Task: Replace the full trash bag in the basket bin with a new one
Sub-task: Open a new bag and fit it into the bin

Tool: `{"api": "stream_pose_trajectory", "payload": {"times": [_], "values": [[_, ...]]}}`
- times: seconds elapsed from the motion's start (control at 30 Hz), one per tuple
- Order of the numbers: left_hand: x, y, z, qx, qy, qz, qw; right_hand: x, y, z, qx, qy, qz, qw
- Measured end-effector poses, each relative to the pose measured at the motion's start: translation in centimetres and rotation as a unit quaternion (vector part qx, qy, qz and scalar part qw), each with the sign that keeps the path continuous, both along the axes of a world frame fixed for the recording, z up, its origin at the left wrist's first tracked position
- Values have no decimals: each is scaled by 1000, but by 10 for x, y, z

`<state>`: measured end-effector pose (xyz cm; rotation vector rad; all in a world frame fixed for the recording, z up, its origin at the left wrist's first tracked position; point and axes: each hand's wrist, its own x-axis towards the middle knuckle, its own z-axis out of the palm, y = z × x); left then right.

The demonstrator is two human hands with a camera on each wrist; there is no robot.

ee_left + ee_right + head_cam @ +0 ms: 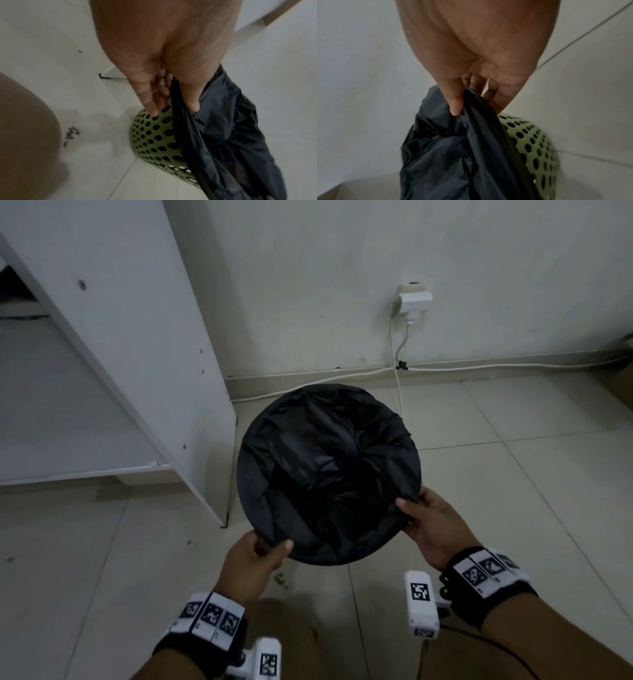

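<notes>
A black trash bag [329, 467] lines a round bin on the tiled floor, its mouth spread over the rim and hiding the bin from above. In the wrist views the bin shows as a green basket [152, 136] [537, 147] with round holes. My left hand [263, 553] pinches the bag's edge at the near-left rim, thumb inside the bag [223, 135], fingers outside against the basket. My right hand [421, 515] pinches the edge at the near-right rim, thumb on the bag [453, 155], fingers behind it. What the bag holds is not visible.
A white shelf unit [120, 354] stands just left of the bin. Behind it is the wall with a socket and plug [412, 301] and a white cable [397, 378] running down to the floor. Small dark debris [280, 579] lies on the tile in front of the bin.
</notes>
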<state>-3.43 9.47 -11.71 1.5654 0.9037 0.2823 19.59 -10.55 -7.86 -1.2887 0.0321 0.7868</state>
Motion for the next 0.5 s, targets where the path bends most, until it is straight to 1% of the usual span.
{"api": "stream_pose_trajectory", "payload": {"times": [0.03,0.07,0.1,0.2,0.23,0.3,0.37,0.43,0.47,0.5], "values": [[-2,-1,2,32,13,-35,999,3,-4,0,-5,-10,8,1000],[-2,0,4,41,-1,-55,998,6,-7,0,-14,-19,15,1000],[-1,1,8,36,-30,-52,998,10,-10,0,-24,-29,23,999],[4,18,20,42,-87,45,994,19,-16,5,-55,-58,58,995],[7,25,24,61,-86,67,992,21,-18,7,-66,-69,74,993],[14,35,34,117,-70,88,987,27,-20,10,-90,-91,102,987],[19,40,42,176,-47,73,981,34,-22,9,-121,-116,111,980],[19,40,45,243,-29,32,969,38,-20,9,-163,-156,97,969],[16,39,45,263,-26,15,964,36,-17,13,-191,-189,78,960],[12,37,45,269,-29,4,963,34,-14,17,-229,-230,35,945]]}}
